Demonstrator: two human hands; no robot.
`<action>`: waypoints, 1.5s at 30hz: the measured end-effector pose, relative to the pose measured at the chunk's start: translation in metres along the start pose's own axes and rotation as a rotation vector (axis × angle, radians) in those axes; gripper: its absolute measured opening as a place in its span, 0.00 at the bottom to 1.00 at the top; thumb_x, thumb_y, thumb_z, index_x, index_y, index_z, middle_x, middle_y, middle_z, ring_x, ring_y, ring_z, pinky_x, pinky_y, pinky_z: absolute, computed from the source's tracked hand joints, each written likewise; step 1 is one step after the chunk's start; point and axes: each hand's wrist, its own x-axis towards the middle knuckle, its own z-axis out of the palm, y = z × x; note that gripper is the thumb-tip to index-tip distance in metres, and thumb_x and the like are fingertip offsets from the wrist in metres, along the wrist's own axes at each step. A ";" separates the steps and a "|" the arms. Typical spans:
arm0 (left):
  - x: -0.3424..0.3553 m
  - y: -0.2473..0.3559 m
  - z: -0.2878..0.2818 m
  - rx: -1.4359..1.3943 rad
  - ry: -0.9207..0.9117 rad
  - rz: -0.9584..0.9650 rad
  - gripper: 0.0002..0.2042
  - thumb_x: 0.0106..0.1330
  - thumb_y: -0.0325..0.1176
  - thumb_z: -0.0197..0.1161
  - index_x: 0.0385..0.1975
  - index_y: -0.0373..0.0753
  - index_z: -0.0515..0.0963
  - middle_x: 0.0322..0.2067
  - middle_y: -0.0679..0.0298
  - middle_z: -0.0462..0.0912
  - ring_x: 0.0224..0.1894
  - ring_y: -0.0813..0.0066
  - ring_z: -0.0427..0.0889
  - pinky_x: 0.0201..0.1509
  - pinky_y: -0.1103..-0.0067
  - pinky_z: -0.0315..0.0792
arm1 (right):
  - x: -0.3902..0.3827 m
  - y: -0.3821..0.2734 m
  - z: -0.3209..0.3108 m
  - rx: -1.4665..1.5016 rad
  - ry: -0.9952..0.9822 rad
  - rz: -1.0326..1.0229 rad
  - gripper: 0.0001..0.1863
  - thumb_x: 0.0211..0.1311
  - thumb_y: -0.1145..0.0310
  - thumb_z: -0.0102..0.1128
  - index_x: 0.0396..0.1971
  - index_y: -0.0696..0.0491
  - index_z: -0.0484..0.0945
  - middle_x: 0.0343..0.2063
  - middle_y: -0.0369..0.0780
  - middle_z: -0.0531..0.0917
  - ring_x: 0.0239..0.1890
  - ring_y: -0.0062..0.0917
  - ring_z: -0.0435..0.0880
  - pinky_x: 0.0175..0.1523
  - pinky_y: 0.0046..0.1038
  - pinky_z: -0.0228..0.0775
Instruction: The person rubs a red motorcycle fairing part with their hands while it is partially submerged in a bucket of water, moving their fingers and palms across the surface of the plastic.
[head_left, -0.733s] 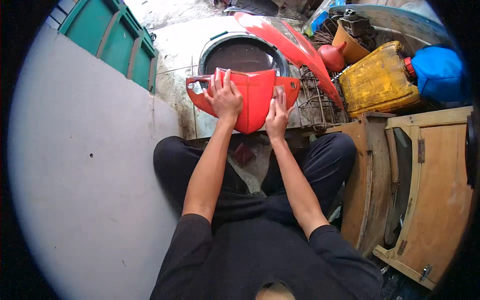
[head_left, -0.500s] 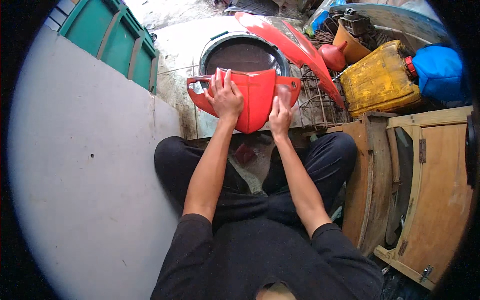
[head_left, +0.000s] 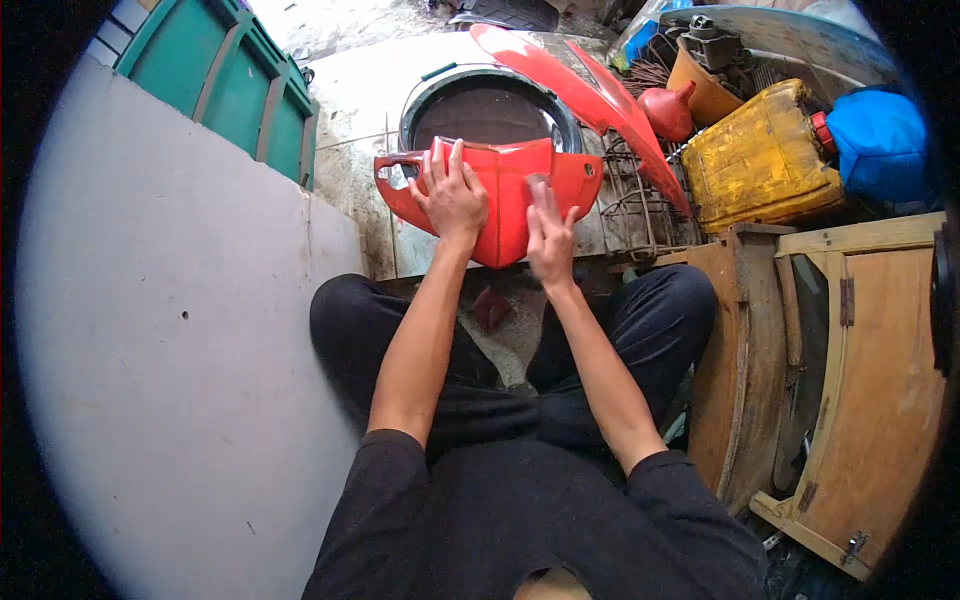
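A red moulded plastic panel (head_left: 508, 225) with openings at both ends rests at the front of a tiled slab, partly over a round black basin (head_left: 480, 108) with a handle. My left hand (head_left: 455, 200) lies spread on the panel's left half, fingertips near its top edge. On the right half, my right hand (head_left: 550, 240) grips a small greyish pad, blurred against the red surface; its exact kind is unclear.
Long red panels (head_left: 650, 160), a red funnel (head_left: 665, 112), a yellow jerrycan (head_left: 755, 160) and a blue covered object (head_left: 878, 140) crowd the right, above a wooden cabinet (head_left: 880, 390). A white wall (head_left: 160, 330) and green panelled structure (head_left: 190, 80) border the left.
My right hand and the pad have moved leftward across the red panel, toward its centre ridge. My left hand remains on the panel with little visible movement.
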 end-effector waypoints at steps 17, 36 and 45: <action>-0.001 -0.004 0.003 -0.014 0.026 -0.002 0.20 0.71 0.41 0.49 0.62 0.52 0.74 0.68 0.60 0.66 0.72 0.61 0.61 0.70 0.43 0.49 | -0.022 -0.007 0.013 -0.063 -0.027 -0.157 0.23 0.72 0.65 0.49 0.65 0.48 0.72 0.68 0.40 0.69 0.73 0.34 0.62 0.76 0.57 0.29; 0.000 -0.007 0.003 -0.023 0.006 -0.011 0.21 0.71 0.42 0.48 0.63 0.53 0.73 0.69 0.61 0.65 0.73 0.61 0.60 0.71 0.43 0.46 | -0.008 -0.022 0.002 -0.041 -0.155 -0.177 0.21 0.74 0.61 0.47 0.63 0.46 0.75 0.65 0.42 0.73 0.72 0.33 0.64 0.74 0.60 0.17; -0.001 -0.008 0.005 -0.045 -0.011 -0.005 0.21 0.72 0.41 0.47 0.64 0.54 0.72 0.70 0.63 0.64 0.73 0.63 0.59 0.72 0.42 0.44 | 0.025 -0.015 0.007 -0.062 0.049 0.157 0.21 0.73 0.59 0.48 0.61 0.47 0.77 0.66 0.38 0.72 0.72 0.33 0.64 0.75 0.60 0.25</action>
